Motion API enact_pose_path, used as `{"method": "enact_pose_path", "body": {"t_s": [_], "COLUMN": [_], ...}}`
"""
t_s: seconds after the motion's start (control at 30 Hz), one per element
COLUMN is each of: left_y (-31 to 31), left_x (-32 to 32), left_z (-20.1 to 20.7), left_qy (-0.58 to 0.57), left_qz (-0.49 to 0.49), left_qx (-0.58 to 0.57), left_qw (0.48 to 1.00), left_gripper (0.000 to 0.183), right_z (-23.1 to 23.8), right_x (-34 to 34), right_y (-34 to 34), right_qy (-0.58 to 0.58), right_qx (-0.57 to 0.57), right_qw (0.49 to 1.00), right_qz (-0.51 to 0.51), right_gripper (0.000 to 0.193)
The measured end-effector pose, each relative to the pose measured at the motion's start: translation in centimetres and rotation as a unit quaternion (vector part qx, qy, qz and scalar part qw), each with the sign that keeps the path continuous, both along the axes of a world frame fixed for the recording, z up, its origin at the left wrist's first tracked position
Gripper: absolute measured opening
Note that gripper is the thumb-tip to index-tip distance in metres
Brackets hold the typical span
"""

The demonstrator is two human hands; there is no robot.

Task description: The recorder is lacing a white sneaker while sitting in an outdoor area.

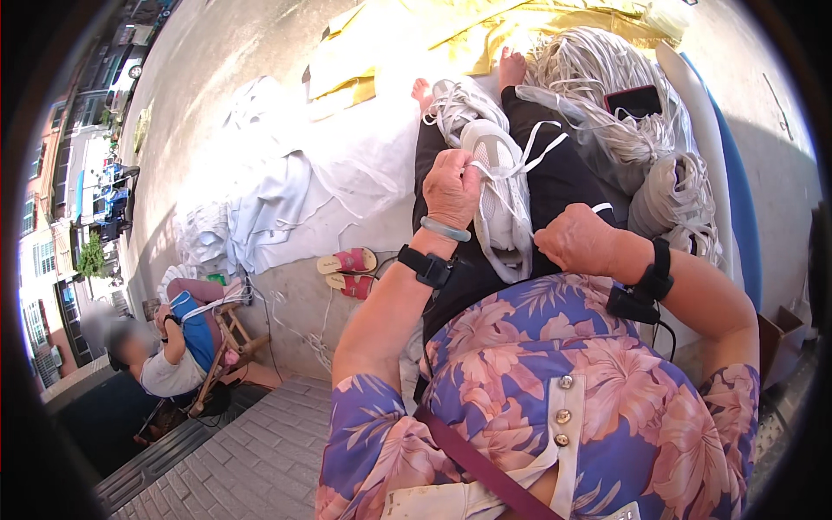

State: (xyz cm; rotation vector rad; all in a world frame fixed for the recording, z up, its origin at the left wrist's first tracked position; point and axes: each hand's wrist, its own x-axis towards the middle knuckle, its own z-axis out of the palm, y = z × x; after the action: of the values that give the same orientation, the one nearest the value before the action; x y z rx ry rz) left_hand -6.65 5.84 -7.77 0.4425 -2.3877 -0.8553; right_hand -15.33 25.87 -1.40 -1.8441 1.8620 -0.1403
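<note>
A white and grey sneaker [497,217] lies lengthwise on my lap between my thighs. White shoelace [530,161] loops across its upper, with loose ends spreading to the right. At the shoe's left side, my left hand [451,185] pinches the shoelace between thumb and fingers. My right hand [579,241] is closed at the right of the shoe, over my thigh; what its fingers hold is hidden. A short white strip shows just beyond that hand. Farther along my legs, another light shoe [466,107] sits under a tangle of white laces.
At the right lie a large heap of white laces [598,65], a dark phone [633,102] and a lace bundle [679,195]. Pale cloth [269,204] and red sandals [348,273] are to the left. Another person [178,342] sits at the lower left.
</note>
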Motion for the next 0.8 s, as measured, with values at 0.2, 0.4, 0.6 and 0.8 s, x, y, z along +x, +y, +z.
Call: {"method": "enact_pose_path", "body": {"t_s": [0.2,0.4,0.6,0.8], "left_y": [1.5,2.3,1.5,1.0], "left_x": [0.9,1.6,2.0,0.6], "left_z": [-0.7,0.0,-0.3,-0.7], "left_qy": [-0.075,-0.120,-0.171,-0.085], "left_qz": [0.009,-0.014,-0.008,0.022], "left_qx": [0.089,0.115,0.120,-0.005], "left_qw": [0.993,0.986,0.978,0.996], "left_gripper": [0.013,0.023,0.029,0.042], "right_z": [3.6,5.1,4.6,-1.9], "right_x": [0.8,0.6,-1.5,-3.7], "right_y": [5.6,9.9,7.4,1.0], "right_qy": [0.004,0.037,-0.037,-0.353], "right_qx": [0.019,0.092,0.088,-0.052], "right_qw": [0.995,0.989,0.992,0.858], "right_qz": [0.096,0.105,0.085,-0.370], "right_gripper": [0.010,0.008,0.014,0.011]}}
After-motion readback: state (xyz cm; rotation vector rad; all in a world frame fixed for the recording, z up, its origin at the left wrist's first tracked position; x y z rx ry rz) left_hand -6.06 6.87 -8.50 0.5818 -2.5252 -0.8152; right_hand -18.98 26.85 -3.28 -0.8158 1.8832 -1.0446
